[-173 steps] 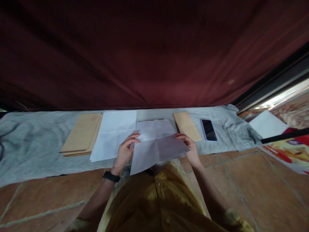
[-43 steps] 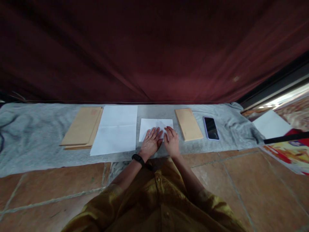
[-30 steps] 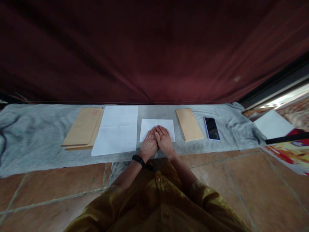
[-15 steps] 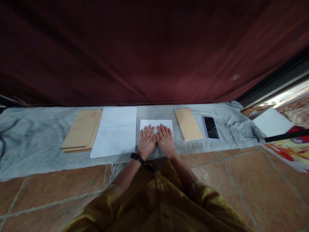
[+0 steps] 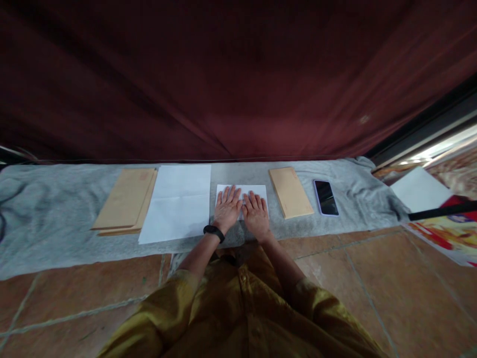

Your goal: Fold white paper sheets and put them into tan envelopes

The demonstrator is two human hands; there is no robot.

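A folded white sheet (image 5: 253, 189) lies on the grey cloth (image 5: 55, 219) in front of me. My left hand (image 5: 227, 208), with a black band on its wrist, presses flat on the sheet's left half, fingers spread. My right hand (image 5: 256, 215) lies flat beside it on the right half, fingers stretched out. Both hands hold nothing. Most of the sheet is hidden under my palms.
Left of the folded sheet lie unfolded white paper (image 5: 179, 201) and a stack of brown envelopes (image 5: 126, 205). To the right are another brown envelope (image 5: 290, 191) and a dark phone (image 5: 325, 197). A dark red curtain (image 5: 238, 74) hangs behind. Another white sheet (image 5: 419, 188) lies far right.
The sheet that I held up open several seconds ago now lies folded on the cloth. My hands slid from together at its near edge to flat and forward over it.
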